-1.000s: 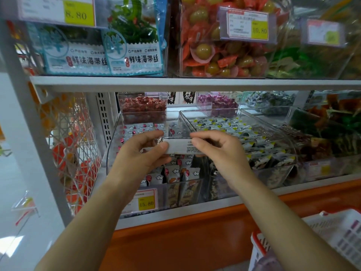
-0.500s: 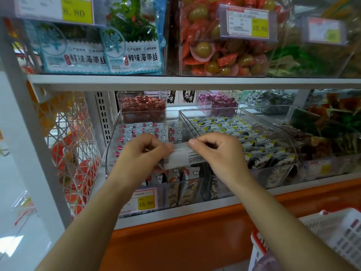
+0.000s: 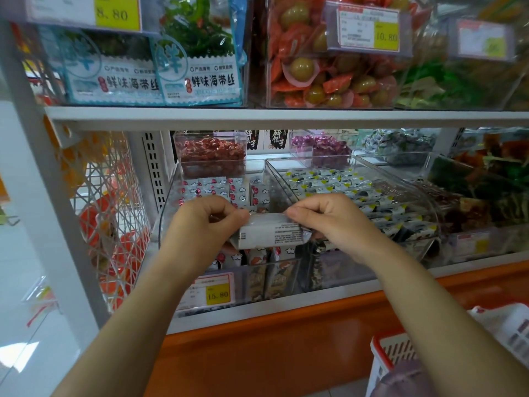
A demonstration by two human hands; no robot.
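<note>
A small silver-white snack packet (image 3: 269, 232) with printed text on its back is held between both hands, just above the front of a clear plastic bin (image 3: 171, 196) of similar red-and-white packets. My left hand (image 3: 200, 227) pinches the packet's left end with curled fingers. My right hand (image 3: 329, 222) pinches its right end, thumb and forefinger on the top edge. The packet is tilted with its printed face toward me.
A second clear bin (image 3: 423, 204) of black-and-yellow packets stands to the right. A yellow price tag (image 3: 218, 293) reads 15.80. The upper shelf (image 3: 257, 116) overhangs the bins. A white wire rack (image 3: 108, 224) hangs at left. A red-and-white basket (image 3: 429, 351) is at lower right.
Both hands have turned the packet from lying flat and level to tilted, printed face toward me, and lowered it slightly. The fingers of both hands have curled tighter over its ends.
</note>
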